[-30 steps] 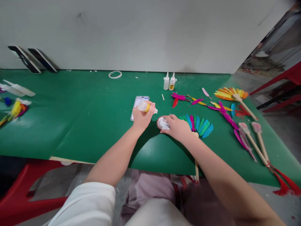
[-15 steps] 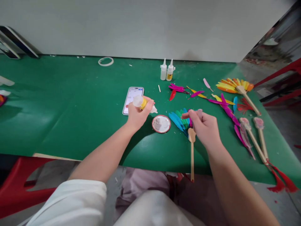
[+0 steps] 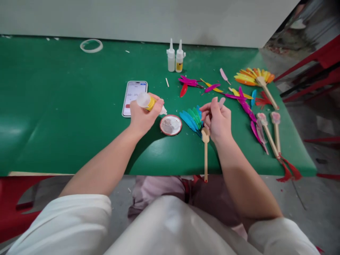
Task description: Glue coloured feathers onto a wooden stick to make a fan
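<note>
My left hand [image 3: 143, 115] is closed around a small glue bottle [image 3: 151, 103] with a yellow label. The bottle is tipped, its white nozzle pointing down right, just above a round red-rimmed dish [image 3: 170, 125] with whitish residue inside. Between the fingertips of my right hand [image 3: 219, 120] is a small flat stick [image 3: 221, 102], its rounded end poking up. Under and left of that hand lies a fan of blue and green feathers [image 3: 191, 118] on a wooden handle [image 3: 205, 156]. My fingers cover part of the fan's right side.
A phone [image 3: 127, 90] showing a timer lies behind my left hand. Two glue bottles [image 3: 175, 60] stand at the back. Loose magenta feathers [image 3: 245, 106], a yellow-orange fan [image 3: 252, 76] and two wooden handles with red tassels [image 3: 271, 136] lie on the right. A clear ring [image 3: 91, 46] is back left.
The view has tilted down and shifted right, so everything sits higher and further left. My right hand has turned, and its fingertips point lower towards the fan. The left hand keeps the glue bottle over the dish.
</note>
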### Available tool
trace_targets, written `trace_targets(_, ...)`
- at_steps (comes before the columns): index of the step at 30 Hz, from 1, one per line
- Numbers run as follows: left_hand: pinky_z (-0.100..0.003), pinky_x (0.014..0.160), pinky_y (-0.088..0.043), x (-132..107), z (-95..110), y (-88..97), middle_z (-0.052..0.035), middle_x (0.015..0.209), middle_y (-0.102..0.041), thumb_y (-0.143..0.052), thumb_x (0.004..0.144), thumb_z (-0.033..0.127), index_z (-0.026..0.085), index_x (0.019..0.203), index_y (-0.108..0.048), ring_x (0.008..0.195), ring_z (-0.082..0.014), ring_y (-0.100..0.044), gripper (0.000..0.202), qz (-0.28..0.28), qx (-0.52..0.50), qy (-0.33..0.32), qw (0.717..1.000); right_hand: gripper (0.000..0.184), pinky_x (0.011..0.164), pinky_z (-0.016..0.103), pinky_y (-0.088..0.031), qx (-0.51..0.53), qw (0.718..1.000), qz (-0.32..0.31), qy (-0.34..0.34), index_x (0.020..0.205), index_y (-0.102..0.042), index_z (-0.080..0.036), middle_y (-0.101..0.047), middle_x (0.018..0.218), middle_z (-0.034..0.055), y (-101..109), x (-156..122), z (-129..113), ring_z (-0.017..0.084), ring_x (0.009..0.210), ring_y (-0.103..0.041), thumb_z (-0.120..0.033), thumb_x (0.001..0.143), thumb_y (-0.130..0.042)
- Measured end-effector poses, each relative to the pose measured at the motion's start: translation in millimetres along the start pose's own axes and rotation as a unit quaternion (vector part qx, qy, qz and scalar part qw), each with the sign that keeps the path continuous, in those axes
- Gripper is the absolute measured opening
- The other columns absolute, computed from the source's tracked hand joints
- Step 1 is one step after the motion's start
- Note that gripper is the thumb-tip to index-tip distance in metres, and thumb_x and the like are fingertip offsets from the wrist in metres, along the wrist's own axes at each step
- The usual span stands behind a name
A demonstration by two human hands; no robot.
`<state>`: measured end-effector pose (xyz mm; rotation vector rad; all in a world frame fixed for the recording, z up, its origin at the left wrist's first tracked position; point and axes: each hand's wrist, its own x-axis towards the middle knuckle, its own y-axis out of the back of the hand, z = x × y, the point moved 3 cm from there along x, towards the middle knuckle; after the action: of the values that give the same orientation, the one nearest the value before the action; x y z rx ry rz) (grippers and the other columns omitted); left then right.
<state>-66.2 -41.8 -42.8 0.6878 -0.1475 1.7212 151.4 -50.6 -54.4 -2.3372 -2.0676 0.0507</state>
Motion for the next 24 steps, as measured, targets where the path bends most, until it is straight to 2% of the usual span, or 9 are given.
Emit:
trace_targets(6, -0.027, 0.048, -0.044, -1.1, -7.0, -3.2, -0.0009, 0.061, -0.063, -0.06, 0.076, 0.048, 0.022, 0.067, -0.064, 0.052, -0.0129, -0.056, 0.027, -0.011, 0.015, -0.012, 1.0, 0.06, 0.028, 0.022, -0.02, -0.033, 0.999, -0.019, 0.011, 0.068, -0.059, -0.02, -0.048, 0.045, -0.0045, 0.7, 1.6, 4.0, 0.003, 0.028, -0.028, -0.072, 0.081, -0.032)
trace_targets(12, -0.025, 0.053, -0.045, -3.0, -2.9, -4.1, -0.0005, 0.061, -0.063, -0.061, 0.075, 0.044, 0.02, 0.066, -0.063, 0.055, -0.0122, -0.058, 0.026, -0.025, 0.023, -0.037, 0.999, 0.06, 0.035, 0.021, -0.029, -0.068, 0.997, -0.02, 0.02, 0.072, -0.061, -0.021, -0.047, 0.049, -0.0046, 4.3, 4.5, 9.6, 0.003, 0.03, -0.029, -0.065, 0.088, -0.023)
trace_targets(18, -0.024, 0.053, -0.043, -3.4, 2.1, -4.8, -0.0008, 0.061, -0.062, -0.061, 0.075, 0.043, 0.019, 0.067, -0.063, 0.055, -0.0115, -0.057, 0.026, -0.039, 0.031, -0.048, 0.998, 0.057, 0.032, 0.02, -0.025, -0.07, 0.997, -0.017, 0.024, 0.068, -0.059, -0.02, -0.046, 0.046, -0.0051, 0.6, 3.4, 13.0, 0.003, 0.029, -0.029, -0.061, 0.089, -0.025)
trace_targets(24, -0.024, 0.055, -0.043, -4.1, -0.2, -5.7, -0.0001, 0.062, -0.061, -0.062, 0.074, 0.044, 0.019, 0.068, -0.062, 0.056, -0.0116, -0.057, 0.027, -0.037, 0.043, -0.038, 0.998, 0.065, 0.035, 0.021, -0.029, -0.085, 0.995, 0.006, 0.049, 0.072, -0.06, -0.021, -0.045, 0.047, -0.0042, 4.8, 3.8, 13.0, 0.005, 0.032, -0.032, -0.067, 0.087, -0.017)
